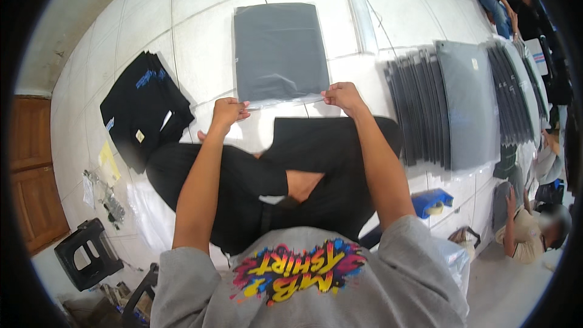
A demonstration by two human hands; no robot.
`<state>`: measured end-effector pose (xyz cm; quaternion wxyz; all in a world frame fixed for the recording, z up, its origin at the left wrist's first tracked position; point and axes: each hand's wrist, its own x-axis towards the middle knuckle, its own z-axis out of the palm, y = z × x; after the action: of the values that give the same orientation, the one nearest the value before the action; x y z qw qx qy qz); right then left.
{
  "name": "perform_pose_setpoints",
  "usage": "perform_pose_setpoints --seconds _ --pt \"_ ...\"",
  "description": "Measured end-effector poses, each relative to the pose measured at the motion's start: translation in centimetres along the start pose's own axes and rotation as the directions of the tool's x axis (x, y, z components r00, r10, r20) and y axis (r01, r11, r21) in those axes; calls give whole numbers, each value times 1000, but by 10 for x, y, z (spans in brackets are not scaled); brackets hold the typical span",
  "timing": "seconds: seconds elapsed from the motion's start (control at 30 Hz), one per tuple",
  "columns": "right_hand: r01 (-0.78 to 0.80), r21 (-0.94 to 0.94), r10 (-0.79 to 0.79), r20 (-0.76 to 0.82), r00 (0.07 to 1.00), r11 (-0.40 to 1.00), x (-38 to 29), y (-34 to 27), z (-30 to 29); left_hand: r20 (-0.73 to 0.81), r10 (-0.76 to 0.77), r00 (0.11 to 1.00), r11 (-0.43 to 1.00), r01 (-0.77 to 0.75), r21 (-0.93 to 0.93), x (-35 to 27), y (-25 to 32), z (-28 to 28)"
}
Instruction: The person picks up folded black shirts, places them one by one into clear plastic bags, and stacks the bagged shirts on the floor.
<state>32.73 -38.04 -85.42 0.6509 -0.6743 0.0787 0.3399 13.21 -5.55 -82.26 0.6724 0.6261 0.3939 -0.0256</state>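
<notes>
In front of my crossed legs, a folded dark grey garment in a clear plastic bag (281, 50) lies flat on the tiled floor. My left hand (227, 114) pinches the near left corner of the bag's loose plastic edge. At the near right corner, my right hand (344, 97) grips the same edge between thumb and fingers. The clear strip of plastic stretches between both hands. Left of the bag sits a pile of folded black garments (145, 105) with blue print and small tags.
Rows of bagged grey garments (419, 109) lean overlapping at the right. A blue tape dispenser (432, 202) rests by my right elbow. Clear plastic sleeves (361, 18) lie beyond the bag. A black stool (89, 254) stands lower left. Other people (524, 232) sit along the right side.
</notes>
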Motion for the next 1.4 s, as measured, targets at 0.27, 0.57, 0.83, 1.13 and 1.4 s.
perform_pose_setpoints --seconds 0.27,0.57,0.83,1.13,1.4 --pt "36 -75 -48 -154 987 997 1 12 -2 -7 -56 998 998 56 -18 -3 -3 2" --pt "163 -642 -404 -248 880 749 -1 -9 -7 21 647 762 515 -458 725 -13 17 35" --pt "240 -937 -622 31 782 255 -17 -32 25 479 673 564 -112 -562 819 7 18 67" --pt "304 -952 -742 214 636 -14 -5 -23 24 383 636 670 337 -688 643 -13 38 55" --pt "56 -932 -545 -160 823 358 -4 -27 7 3 287 958 683 -207 701 0 -1 31"
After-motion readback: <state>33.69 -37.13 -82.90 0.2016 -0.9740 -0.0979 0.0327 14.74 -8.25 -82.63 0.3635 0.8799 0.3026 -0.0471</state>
